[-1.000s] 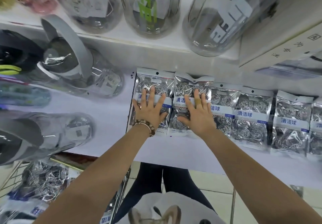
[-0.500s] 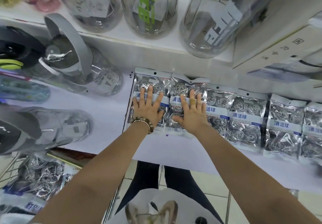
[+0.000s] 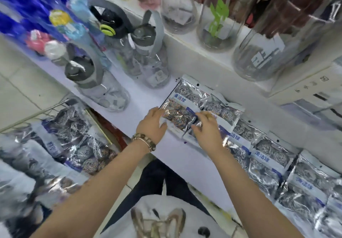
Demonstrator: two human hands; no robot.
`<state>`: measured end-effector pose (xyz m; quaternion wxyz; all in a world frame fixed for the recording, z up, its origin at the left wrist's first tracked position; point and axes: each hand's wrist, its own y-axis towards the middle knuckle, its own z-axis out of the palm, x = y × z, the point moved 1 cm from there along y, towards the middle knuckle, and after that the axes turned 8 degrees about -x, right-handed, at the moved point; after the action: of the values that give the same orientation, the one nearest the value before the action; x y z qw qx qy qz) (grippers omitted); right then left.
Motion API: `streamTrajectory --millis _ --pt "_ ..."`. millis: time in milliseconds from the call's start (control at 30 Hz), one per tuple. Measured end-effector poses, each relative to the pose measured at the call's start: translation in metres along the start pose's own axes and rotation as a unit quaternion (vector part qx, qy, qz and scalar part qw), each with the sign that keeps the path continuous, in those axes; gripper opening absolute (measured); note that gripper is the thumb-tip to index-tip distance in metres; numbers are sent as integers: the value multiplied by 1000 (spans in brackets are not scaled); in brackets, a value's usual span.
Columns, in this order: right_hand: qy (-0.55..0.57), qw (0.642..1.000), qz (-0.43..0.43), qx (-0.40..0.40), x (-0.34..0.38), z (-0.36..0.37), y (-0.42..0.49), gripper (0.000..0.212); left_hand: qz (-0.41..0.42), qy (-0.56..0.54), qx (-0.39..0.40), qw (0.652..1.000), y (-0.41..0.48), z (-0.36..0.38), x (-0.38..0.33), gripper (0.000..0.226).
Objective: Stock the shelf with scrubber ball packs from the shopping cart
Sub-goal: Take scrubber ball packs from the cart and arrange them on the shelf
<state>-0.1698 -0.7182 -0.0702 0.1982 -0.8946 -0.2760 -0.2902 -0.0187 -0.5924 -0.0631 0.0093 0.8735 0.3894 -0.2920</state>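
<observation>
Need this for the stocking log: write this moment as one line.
left hand: grips front pack, left edge | right hand: grips same pack, right edge | shelf: pack row extends right | cart: spare packs inside

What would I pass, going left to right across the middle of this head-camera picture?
Cart packs → left hand → held pack, gripped by both hands → right hand → shelf packs in a row.

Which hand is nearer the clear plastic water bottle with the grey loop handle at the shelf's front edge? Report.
Left. The left hand grips the left edge of the silver scrubber ball pack, right of the clear bottle; the right hand holds the same pack farther right.
</observation>
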Motion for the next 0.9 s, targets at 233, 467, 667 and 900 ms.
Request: streamTrajectory --millis 233,467,667,900 --pt "22 989 -119 85 66 31 -19 35 -130 -84 -120 981 -68 -53 55 43" --pt "8 957 -222 188 131 87 -52 36 -276 -109 -209 932 -141 -90 120 43" --pt "-37 920 -293 256 185 149 -83 36 -371 -160 -243 882 -200 -104 188 39" --pt "-83 906 -286 301 248 239 -127 38 -395 -157 -212 880 -244 -125 281 42"
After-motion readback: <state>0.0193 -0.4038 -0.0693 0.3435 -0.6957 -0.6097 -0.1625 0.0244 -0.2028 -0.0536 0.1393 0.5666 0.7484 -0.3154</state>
